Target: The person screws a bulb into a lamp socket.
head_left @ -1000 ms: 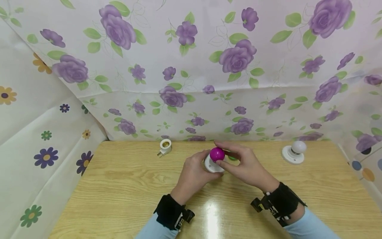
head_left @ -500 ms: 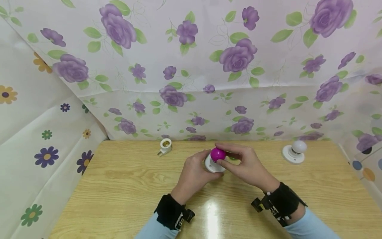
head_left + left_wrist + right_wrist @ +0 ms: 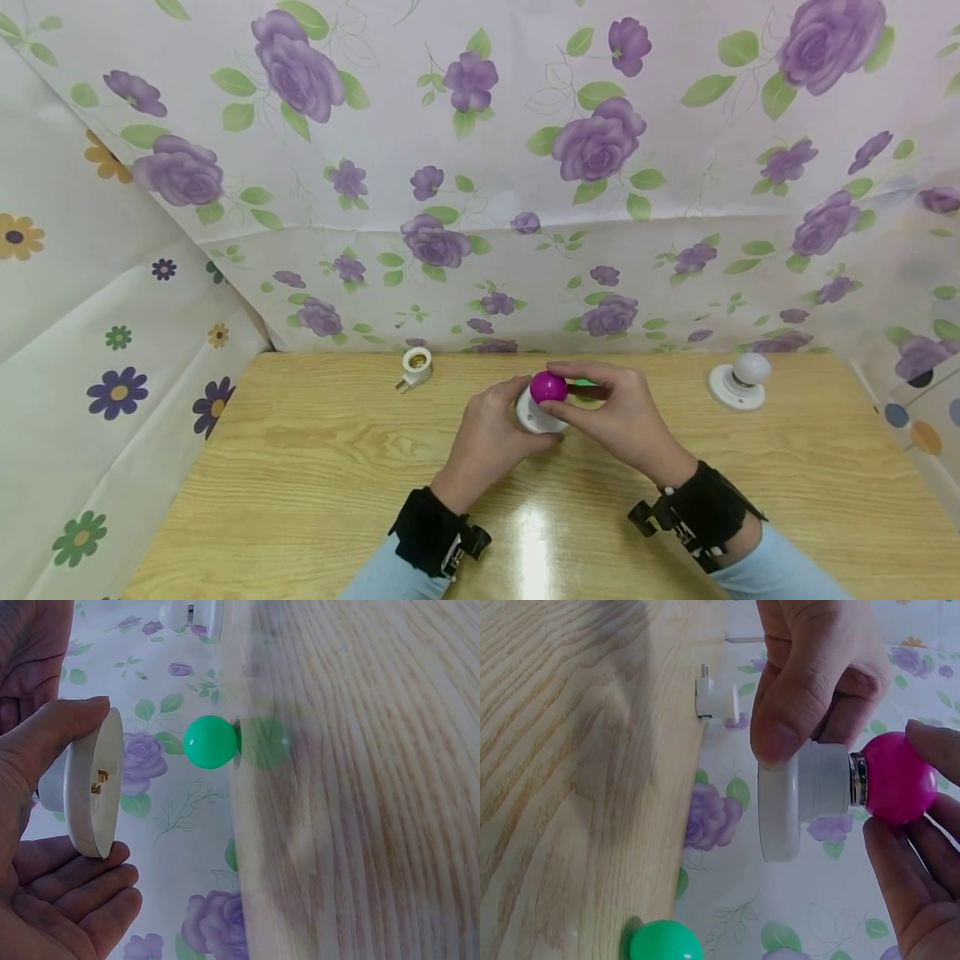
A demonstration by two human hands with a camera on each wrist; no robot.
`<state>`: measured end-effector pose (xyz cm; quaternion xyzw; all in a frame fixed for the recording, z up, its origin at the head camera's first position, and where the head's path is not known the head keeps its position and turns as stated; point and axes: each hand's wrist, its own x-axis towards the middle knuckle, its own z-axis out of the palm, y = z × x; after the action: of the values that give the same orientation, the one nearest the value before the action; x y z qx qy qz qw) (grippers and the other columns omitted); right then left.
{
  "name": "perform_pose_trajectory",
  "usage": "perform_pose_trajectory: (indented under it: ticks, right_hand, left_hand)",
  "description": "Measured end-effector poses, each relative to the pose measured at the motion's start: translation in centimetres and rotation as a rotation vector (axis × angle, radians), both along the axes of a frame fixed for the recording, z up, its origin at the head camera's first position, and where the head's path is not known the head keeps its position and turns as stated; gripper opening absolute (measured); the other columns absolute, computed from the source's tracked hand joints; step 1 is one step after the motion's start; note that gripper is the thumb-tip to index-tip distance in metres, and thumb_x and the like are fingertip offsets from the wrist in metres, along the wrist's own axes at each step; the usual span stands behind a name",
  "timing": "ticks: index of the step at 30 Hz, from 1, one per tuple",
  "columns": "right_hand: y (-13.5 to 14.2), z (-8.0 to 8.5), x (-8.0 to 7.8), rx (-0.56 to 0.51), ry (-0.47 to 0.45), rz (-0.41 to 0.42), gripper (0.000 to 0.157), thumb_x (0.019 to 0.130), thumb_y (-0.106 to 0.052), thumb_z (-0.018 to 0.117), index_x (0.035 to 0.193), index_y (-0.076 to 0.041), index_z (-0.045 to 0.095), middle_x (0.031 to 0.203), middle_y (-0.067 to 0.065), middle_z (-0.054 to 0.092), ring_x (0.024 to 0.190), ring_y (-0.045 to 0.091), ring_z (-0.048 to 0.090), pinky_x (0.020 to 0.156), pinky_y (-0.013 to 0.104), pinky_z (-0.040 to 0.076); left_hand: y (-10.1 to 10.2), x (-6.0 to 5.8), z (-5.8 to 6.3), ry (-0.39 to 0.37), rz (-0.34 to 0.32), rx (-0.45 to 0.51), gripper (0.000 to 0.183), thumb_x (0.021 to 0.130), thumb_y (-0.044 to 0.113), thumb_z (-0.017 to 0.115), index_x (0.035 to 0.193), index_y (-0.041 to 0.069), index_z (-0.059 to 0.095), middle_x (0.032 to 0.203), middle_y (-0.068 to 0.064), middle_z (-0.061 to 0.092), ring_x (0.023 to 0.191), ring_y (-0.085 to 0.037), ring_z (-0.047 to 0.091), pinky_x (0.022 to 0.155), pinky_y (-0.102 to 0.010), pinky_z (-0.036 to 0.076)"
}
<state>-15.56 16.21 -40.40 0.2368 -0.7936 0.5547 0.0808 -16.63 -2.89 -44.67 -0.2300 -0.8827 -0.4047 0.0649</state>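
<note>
My left hand [image 3: 491, 429] grips a white round lamp holder [image 3: 780, 806] by the rim of its base, lifted off the table. A magenta bulb [image 3: 901, 778] sits in the holder's socket, a strip of its metal collar showing between them. With thumb and fingertips, my right hand [image 3: 622, 412] pinches the bulb's round glass. In the left wrist view the holder's hollow underside with brass contacts faces the camera. A green bulb [image 3: 210, 742] lies on the table beyond the hands; in the head view my right hand mostly hides it.
At the table's back left lies a white plug-in socket [image 3: 416, 367] with two prongs. Towards the back right, a white bulb [image 3: 751, 368] stands in another round holder [image 3: 727, 390]. Flowered sheeting [image 3: 480, 275] walls off the rear of the wooden table [image 3: 315, 467].
My right fingers have shifted slightly around the magenta bulb, and a little more of the green bulb shows behind them. The left hand keeps its grip on the holder, almost still.
</note>
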Motion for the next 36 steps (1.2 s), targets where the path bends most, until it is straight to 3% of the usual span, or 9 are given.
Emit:
perform_pose_trajectory:
  ticks: [8, 15, 22, 29, 33, 36]
  right_hand:
    - [-0.7, 2.4, 1.2, 0.024, 0.037, -0.016, 0.045, 0.076, -0.013, 0.076, 0.118, -0.007, 0.062, 0.118, 0.001, 0.059, 0.104, 0.018, 0.057, 0.080, 0.031, 0.048]
    - [-0.4, 3.2, 1.3, 0.065, -0.015, 0.069, 0.046, 0.084, -0.015, 0.069, 0.127, -0.008, 0.055, 0.129, 0.000, 0.052, 0.117, 0.023, 0.049, 0.090, 0.031, 0.043]
    - [-0.3, 3.1, 1.1, 0.083, -0.037, 0.112, 0.047, 0.085, -0.012, 0.067, 0.129, -0.006, 0.052, 0.131, 0.004, 0.050, 0.118, 0.021, 0.047, 0.091, 0.038, 0.042]
    - [-0.4, 3.0, 1.0, 0.088, -0.033, 0.128, 0.046, 0.085, -0.008, 0.066, 0.130, -0.005, 0.052, 0.131, 0.011, 0.050, 0.117, 0.020, 0.049, 0.089, 0.035, 0.044]
    - [-0.4, 2.9, 1.0, 0.077, -0.038, 0.137, 0.046, 0.085, -0.006, 0.065, 0.129, -0.005, 0.053, 0.131, 0.008, 0.050, 0.116, 0.020, 0.050, 0.088, 0.035, 0.044]
    - [-0.1, 1.5, 0.3, 0.066, -0.035, 0.143, 0.046, 0.086, -0.013, 0.066, 0.131, -0.012, 0.053, 0.131, 0.001, 0.051, 0.116, 0.018, 0.050, 0.088, 0.035, 0.044]
  left_hand:
    - [-0.1, 0.1, 0.1, -0.009, 0.010, -0.001, 0.065, 0.067, 0.045, 0.080, 0.123, 0.023, 0.056, 0.111, 0.012, 0.058, 0.100, -0.003, 0.053, 0.083, -0.022, 0.043]
    - [-0.2, 0.2, 0.1, -0.023, 0.017, 0.001, 0.066, 0.066, 0.045, 0.081, 0.123, 0.024, 0.056, 0.111, 0.013, 0.058, 0.100, -0.002, 0.053, 0.082, -0.023, 0.044]
    - [-0.1, 0.1, 0.2, -0.016, 0.001, 0.009, 0.065, 0.067, 0.045, 0.080, 0.123, 0.023, 0.056, 0.110, 0.013, 0.058, 0.099, -0.001, 0.053, 0.082, -0.022, 0.044]
    - [-0.2, 0.1, 0.2, -0.006, -0.006, 0.019, 0.065, 0.067, 0.045, 0.080, 0.123, 0.022, 0.056, 0.110, 0.011, 0.059, 0.099, -0.002, 0.054, 0.081, -0.026, 0.046]
    - [-0.2, 0.1, 0.2, -0.007, -0.004, 0.015, 0.066, 0.067, 0.045, 0.080, 0.123, 0.021, 0.056, 0.111, 0.011, 0.058, 0.099, -0.002, 0.053, 0.081, -0.027, 0.047]
    - [-0.2, 0.1, 0.2, -0.008, -0.004, 0.013, 0.066, 0.067, 0.046, 0.080, 0.124, 0.022, 0.056, 0.111, 0.011, 0.058, 0.099, -0.002, 0.053, 0.081, -0.026, 0.046]
